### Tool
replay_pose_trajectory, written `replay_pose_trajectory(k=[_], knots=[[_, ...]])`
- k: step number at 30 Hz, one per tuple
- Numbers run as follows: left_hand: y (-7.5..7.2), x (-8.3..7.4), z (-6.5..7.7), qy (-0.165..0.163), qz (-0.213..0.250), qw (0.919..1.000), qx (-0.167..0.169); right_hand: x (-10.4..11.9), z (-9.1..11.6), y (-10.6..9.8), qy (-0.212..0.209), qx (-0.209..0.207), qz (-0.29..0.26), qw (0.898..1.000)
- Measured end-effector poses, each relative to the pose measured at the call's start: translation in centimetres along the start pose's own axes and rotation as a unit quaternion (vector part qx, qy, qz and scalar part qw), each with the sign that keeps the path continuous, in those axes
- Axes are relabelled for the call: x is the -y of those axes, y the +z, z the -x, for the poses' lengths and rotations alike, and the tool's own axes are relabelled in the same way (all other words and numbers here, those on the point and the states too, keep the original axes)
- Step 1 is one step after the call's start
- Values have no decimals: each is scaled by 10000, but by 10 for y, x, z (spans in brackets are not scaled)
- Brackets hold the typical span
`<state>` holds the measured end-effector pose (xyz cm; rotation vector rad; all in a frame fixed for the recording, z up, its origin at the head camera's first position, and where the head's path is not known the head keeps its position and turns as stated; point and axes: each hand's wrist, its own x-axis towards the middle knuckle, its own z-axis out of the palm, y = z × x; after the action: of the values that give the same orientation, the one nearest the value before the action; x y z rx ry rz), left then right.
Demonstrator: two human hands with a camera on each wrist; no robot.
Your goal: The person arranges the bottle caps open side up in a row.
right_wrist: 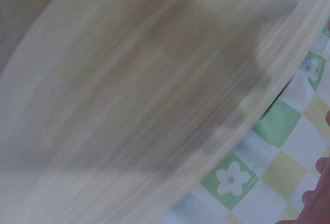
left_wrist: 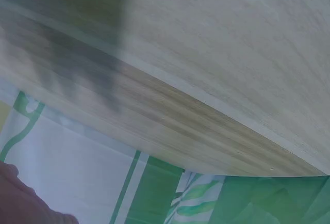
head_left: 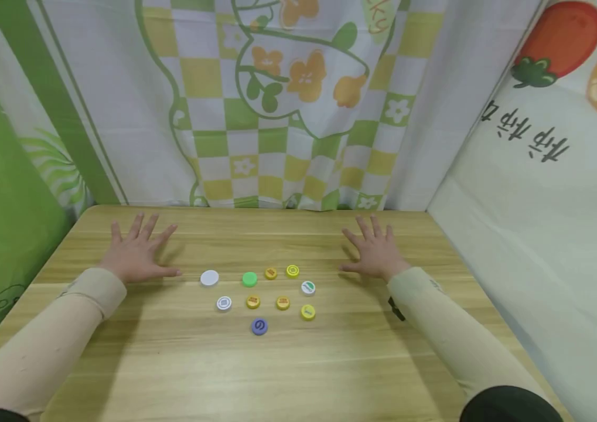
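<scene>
My left hand [head_left: 133, 253] is spread with straight fingers over the left side of the wooden table [head_left: 214, 375], holding nothing. Over the right side, my right hand [head_left: 378, 253] spreads its fingers the same way, also holding nothing. Between them lies a loose group of bottle caps: a plain white cap [head_left: 210, 278] nearest the left thumb, a patterned white cap [head_left: 224, 303], a green cap [head_left: 249, 279], orange caps [head_left: 253, 301], yellow caps [head_left: 307, 312], a white-and-green cap [head_left: 308, 287] and a blue cap [head_left: 259, 326]. The wrist views show only parts of each hand.
A checked green, yellow and white curtain [head_left: 245, 135] hangs behind the table's back edge. Green cloth [head_left: 3, 176] borders the left side. A white sheet with printed fruit [head_left: 556, 193] stands along the right side.
</scene>
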<state>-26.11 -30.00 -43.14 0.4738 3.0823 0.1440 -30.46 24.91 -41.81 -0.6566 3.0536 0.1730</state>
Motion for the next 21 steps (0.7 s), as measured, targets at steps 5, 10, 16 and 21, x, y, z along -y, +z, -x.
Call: replay_pose_trajectory(k=[5,10,16,21], knots=[[-1,-2,0,-76,361,9993,-41,13,-8,-8,-39,-198,-630,9978],[-6,-9,-6,-85,1023,9947,-84,32,-19,-15,-148,-490,-1679,9845],[-14,-22,-11,94,1838,9829,-88,66,-32,-29,-238,-477,-2462,9677],[-18,-29,-14,204,2104,9773,-134,98,-41,-42,-266,-253,-2967,9543]])
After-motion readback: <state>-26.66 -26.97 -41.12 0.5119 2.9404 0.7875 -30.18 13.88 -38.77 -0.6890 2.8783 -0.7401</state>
